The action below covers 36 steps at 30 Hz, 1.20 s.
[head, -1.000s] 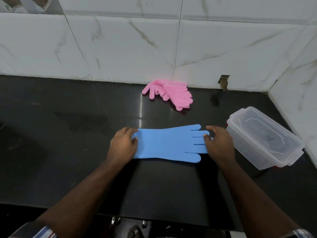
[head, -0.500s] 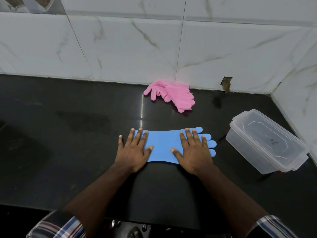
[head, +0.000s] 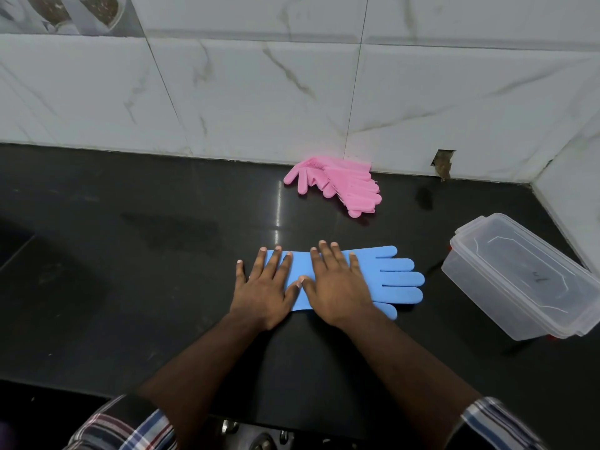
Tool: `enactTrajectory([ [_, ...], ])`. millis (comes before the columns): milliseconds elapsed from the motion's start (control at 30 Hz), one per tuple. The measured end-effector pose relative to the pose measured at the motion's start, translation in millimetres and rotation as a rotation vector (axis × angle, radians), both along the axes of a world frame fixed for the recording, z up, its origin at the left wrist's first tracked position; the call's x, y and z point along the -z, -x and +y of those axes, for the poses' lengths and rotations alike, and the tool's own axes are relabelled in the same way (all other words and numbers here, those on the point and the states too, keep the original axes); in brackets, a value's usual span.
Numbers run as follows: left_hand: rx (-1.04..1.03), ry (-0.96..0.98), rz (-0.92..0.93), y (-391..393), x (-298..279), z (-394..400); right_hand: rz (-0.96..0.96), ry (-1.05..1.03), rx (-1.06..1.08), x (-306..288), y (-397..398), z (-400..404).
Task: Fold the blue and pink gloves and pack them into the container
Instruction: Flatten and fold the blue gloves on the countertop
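Observation:
A blue glove (head: 396, 280) lies flat on the black counter (head: 130, 271), its fingers pointing right. My left hand (head: 264, 287) presses palm-down on its cuff end, fingers spread. My right hand (head: 337, 287) lies flat on the glove's middle, right beside the left hand, thumbs almost touching. Neither hand grips anything. The pink gloves (head: 341, 185) lie in a loose pile at the back, against the wall. A clear plastic container (head: 519, 277) with its lid on sits to the right of the blue glove.
White marble-pattern tiles (head: 259, 102) form the back wall, and a side wall (head: 578, 203) closes the right corner behind the container. The counter's front edge (head: 292, 417) runs just below my forearms. The tile has a chipped hole (head: 442, 162) near the corner.
My hands went from holding the glove's two ends to pressing flat on it. Since half a second ago the right hand has slid left toward the left hand, uncovering the glove's fingers.

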<state>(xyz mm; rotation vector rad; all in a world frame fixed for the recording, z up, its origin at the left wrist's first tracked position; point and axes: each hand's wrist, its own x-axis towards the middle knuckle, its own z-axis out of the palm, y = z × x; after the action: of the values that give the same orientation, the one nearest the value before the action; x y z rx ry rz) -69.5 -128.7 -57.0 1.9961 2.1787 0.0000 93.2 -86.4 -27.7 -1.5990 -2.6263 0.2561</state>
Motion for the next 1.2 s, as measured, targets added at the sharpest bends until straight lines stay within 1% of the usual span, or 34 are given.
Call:
enactTrajectory([
  [133, -0.011, -0.006, -0.004, -0.1, 1.2, 1.2, -0.017, 0.054, 0.023, 17.6, 2.8, 0.4],
  [467, 0.005, 0.013, -0.019, 3.5, 0.7, 1.9, -0.062, 0.004, 0.007, 26.3, 0.0, -1.9],
  [600, 0.022, 0.024, -0.052, 10.8, -2.1, 3.2, -0.071, 0.007, 0.010, 25.8, 1.2, -2.1],
  [833, 0.006, -0.082, -0.139, 31.4, -16.3, 17.8, -0.079, 0.025, 0.023, 22.3, 2.8, -3.3],
  [900, 0.001, -0.133, -0.118, 40.8, -18.8, 23.9, -0.083, 0.034, 0.026, 21.1, 3.4, -3.3],
  [1000, -0.044, -0.110, -0.111, 48.0, -28.8, 33.1, -0.090, 0.074, 0.035, 17.4, 4.1, -2.1],
  [1100, -0.117, -0.030, -0.183, 55.2, -33.7, 45.1, -0.039, 0.093, 0.085, 11.4, 10.9, -2.3],
  [1200, -0.159, 0.024, -0.293, 62.2, -36.1, 57.3, 0.138, 0.091, 0.112, 6.4, 25.5, -7.0],
])
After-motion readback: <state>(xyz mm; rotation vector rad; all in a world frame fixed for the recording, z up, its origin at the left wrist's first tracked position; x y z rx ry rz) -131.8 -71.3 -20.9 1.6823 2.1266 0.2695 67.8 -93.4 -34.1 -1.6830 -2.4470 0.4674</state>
